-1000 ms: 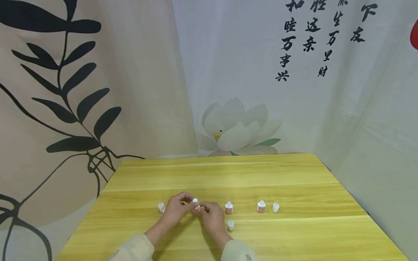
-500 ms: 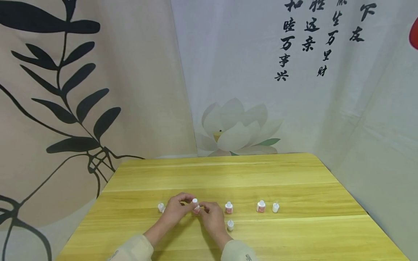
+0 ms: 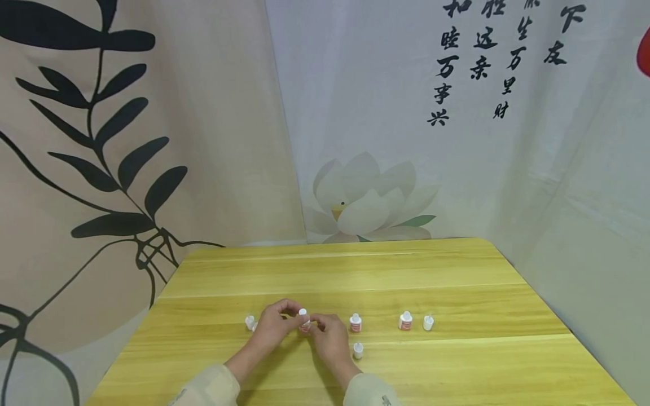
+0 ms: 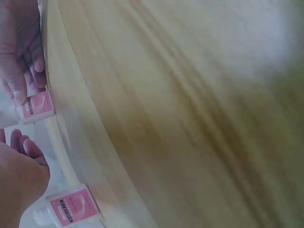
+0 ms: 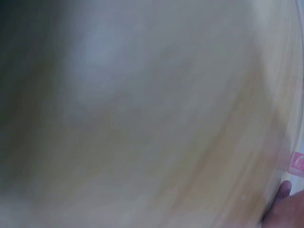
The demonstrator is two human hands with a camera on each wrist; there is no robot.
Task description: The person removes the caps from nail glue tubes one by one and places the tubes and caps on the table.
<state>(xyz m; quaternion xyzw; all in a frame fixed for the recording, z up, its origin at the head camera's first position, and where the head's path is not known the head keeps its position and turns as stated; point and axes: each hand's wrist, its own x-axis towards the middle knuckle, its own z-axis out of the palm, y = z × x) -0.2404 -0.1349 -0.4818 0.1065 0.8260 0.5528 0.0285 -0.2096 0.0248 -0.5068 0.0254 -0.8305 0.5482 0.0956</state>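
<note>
Both hands meet at a small nail glue bottle [image 4: 39, 107], white with a pink label. My left hand [image 3: 274, 324] grips it from the left, the thumb lying across it in the left wrist view. From the right, my right hand [image 3: 329, 335] pinches at its upper side; the exact contact is hidden. The bottle's white top [image 3: 303, 312] shows between the hands. To the right stand a second bottle [image 3: 355, 323] and a third bottle [image 3: 405, 321]. Small white caps lie about: one cap [image 3: 429, 322] at right, another cap [image 3: 358, 350] below the second bottle.
A small white piece [image 3: 250, 322] lies left of my left hand, partly hidden by it. The wooden table [image 3: 457, 372] reaches back to a printed cloth [image 3: 233, 141]. The right wrist view is mostly blurred tabletop, with a pink-labelled bottle [image 5: 297, 164] at its right edge.
</note>
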